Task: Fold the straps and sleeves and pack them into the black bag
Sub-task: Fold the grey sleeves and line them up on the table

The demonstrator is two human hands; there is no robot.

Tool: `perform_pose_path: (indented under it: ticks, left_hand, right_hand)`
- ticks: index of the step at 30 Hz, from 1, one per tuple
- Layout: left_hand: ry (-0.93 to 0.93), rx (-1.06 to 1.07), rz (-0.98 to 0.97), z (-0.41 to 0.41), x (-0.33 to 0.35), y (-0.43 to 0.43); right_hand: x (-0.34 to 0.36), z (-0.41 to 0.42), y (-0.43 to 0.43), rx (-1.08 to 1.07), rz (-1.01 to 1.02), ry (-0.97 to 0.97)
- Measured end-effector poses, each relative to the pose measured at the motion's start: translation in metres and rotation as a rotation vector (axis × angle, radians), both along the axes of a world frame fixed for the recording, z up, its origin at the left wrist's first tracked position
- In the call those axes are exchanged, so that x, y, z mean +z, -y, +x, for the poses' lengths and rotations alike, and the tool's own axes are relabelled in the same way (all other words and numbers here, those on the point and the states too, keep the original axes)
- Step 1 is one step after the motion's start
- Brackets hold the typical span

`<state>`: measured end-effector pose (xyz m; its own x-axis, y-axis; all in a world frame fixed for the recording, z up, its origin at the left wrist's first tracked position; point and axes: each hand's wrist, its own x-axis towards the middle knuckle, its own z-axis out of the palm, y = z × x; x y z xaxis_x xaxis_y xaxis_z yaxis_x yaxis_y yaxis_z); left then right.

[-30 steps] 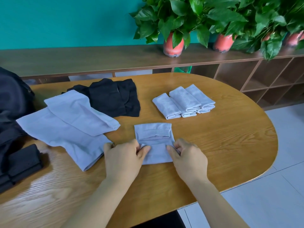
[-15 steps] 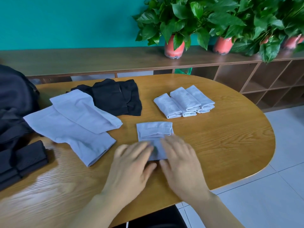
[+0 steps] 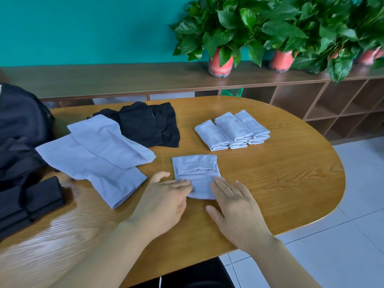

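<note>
A half-folded light grey sleeve (image 3: 196,169) lies flat in front of me on the wooden table (image 3: 280,183). My left hand (image 3: 166,200) and my right hand (image 3: 234,206) lie flat on its near edge with straight fingers, one on each side. Three folded grey sleeves (image 3: 231,129) sit in a row behind it. To the left, unfolded grey sleeves (image 3: 93,156) lie overlapped, with a pile of black sleeves (image 3: 145,123) behind them. The black bag (image 3: 18,129) stands at the far left edge, and folded black pieces (image 3: 31,202) lie in front of it.
A long wooden shelf unit (image 3: 311,100) runs behind the table against a teal wall. Potted plants in red pots (image 3: 220,63) stand on it. White tiled floor (image 3: 342,235) shows to the right of the table's rounded end.
Both hands went from pinching the sleeve's near edge to lying flat on it, fingers straightened, then slid slightly apart toward the near corners.
</note>
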<state>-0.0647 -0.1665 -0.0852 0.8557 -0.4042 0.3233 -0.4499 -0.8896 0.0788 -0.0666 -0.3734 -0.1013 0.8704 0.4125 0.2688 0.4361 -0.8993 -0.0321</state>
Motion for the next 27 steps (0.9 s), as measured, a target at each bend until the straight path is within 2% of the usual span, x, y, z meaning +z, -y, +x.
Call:
perform_pose_path:
  ticks: [4,8,11,14,16,17,20,22,24,27]
  left_hand:
    - [-0.094,-0.003,-0.027,-0.011,0.013,0.002]
    - [-0.103,-0.04,0.001,-0.016,0.018,0.008]
    - [-0.221,-0.073,-0.02,-0.017,0.014,0.006]
    - [-0.184,-0.061,-0.012,-0.016,0.004,0.0]
    - [-0.17,-0.043,-0.071,-0.013,0.005,0.0]
    - [-0.179,-0.027,-0.11,-0.013,0.007,0.0]
    - [-0.435,0.074,-0.463,-0.003,0.022,0.0]
    - [-0.491,0.168,-0.625,0.016,0.032,-0.001]
    - [-0.491,0.272,-0.624,0.037,0.033,0.0]
    - [-0.482,0.386,-0.619,0.057,0.023,0.001]
  right_hand:
    - [0.014,-0.001,0.0,0.136,0.054,0.073]
    - [0.011,0.009,-0.003,0.21,0.041,-0.014]
    - [0.012,0.011,-0.002,0.199,0.065,-0.087]
    - [0.015,0.011,0.002,0.203,0.089,-0.137]
    - [0.015,0.013,0.008,0.203,0.194,-0.231]
    - [0.017,0.015,0.011,0.185,0.284,-0.342]
    - [0.032,0.029,0.013,0.029,0.682,-0.57]
    - [0.04,0.047,0.011,-0.1,0.89,-0.638]
    - [0.045,0.062,0.006,-0.183,0.994,-0.63]
    - [0.039,0.078,-0.007,-0.28,1.037,-0.589]
